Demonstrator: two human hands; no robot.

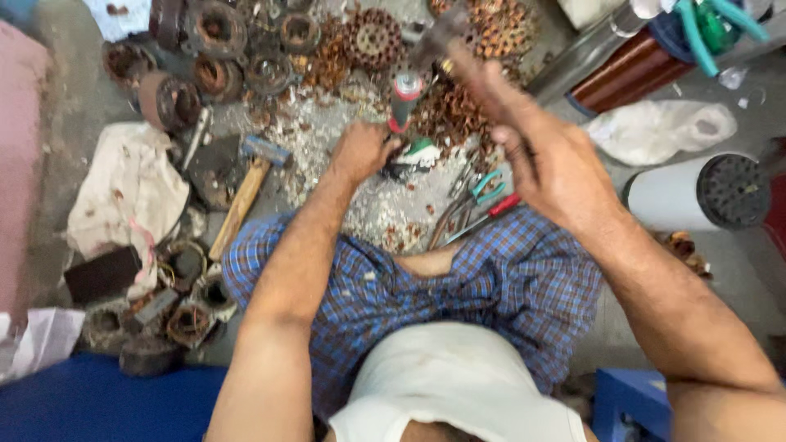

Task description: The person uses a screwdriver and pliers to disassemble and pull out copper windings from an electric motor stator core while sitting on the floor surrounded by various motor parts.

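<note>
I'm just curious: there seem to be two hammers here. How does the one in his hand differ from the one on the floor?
The raised hammer is gripped in the right hand, lifted and motion-blurred; the floor hammer lies untouched and sharp. The floor hammer shows a pale wooden handle and bluish head; the raised hammer's handle is hidden in the fist. Both are striking tools with metal heads.

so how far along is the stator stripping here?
Done: several emptied stator cores are piled at the top left, and copper scraps and chips litter the floor. In hand: the left hand steadies a red-handled tool upright while the right hand has a hammer raised over it. Left: wound pieces lie by the left knee.
</note>
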